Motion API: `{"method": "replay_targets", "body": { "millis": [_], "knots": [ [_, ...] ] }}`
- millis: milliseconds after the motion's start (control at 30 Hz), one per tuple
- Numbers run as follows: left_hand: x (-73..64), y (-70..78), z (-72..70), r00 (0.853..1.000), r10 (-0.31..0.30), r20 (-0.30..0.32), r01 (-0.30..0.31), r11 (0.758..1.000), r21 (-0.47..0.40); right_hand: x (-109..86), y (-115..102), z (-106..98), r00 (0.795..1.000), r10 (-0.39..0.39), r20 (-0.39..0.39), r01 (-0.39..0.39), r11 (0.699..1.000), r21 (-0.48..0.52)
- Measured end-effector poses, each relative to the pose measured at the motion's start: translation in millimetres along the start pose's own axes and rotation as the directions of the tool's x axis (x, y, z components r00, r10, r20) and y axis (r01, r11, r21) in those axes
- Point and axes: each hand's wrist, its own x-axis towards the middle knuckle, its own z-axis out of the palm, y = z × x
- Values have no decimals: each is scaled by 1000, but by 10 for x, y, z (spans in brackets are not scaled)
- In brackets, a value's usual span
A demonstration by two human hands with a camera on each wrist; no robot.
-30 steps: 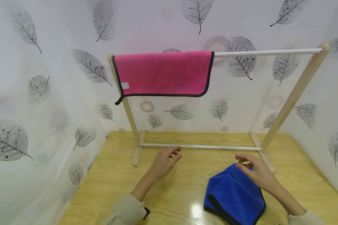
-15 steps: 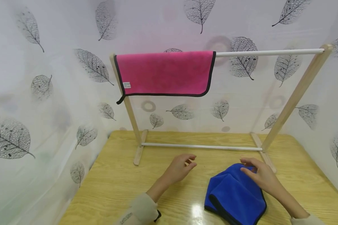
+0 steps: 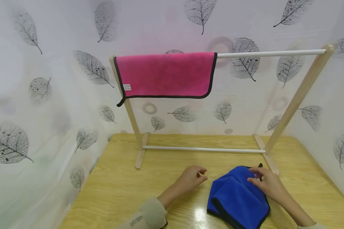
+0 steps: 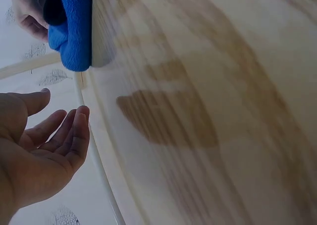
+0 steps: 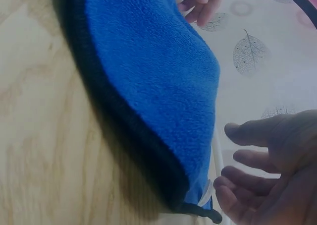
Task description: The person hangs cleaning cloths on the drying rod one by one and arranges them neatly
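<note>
My left grip (image 3: 190, 179) and right grip (image 3: 270, 185), loose and empty, flank the blue cloth (image 3: 238, 197). Grasping it seems the step, calling for a pinch from each side.

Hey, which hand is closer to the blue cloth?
The right hand. It hovers by the far right part of the blue cloth, not gripping it; the left hand is apart from the cloth, off its left side.

looking forward and down from the head over the worktop (image 3: 117, 184); near and tilted sideways from each wrist; sharing the blue cloth (image 3: 238, 197) in all three
</note>
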Motion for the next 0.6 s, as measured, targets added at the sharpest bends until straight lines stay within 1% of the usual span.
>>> {"method": "replay_targets", "body": {
  "millis": [67,167,233,367,500,600],
  "knots": [
    [12,14,45,1000,1,6,-1,1000,6,-6,-2,-16,998,52,43,-52,999,-4],
    [50,50,101,1000,3,13,-3,1000,12,-5,10,-17,993,90,70,-90,996,-16],
    [81,79,132,1000,-2,20,1,1000,15,0,32,1,993,88,76,-85,995,-43],
    [141,124,185,1000,-3,29,2,1000,17,-4,67,45,995,57,85,-51,996,-71],
    [205,147,240,999,31,34,-32,999,40,-4,70,67,995,36,97,-29,997,-75],
    [241,170,280,998,42,37,-43,998,35,-4,70,70,993,40,110,-32,997,-70]
  ]
}}
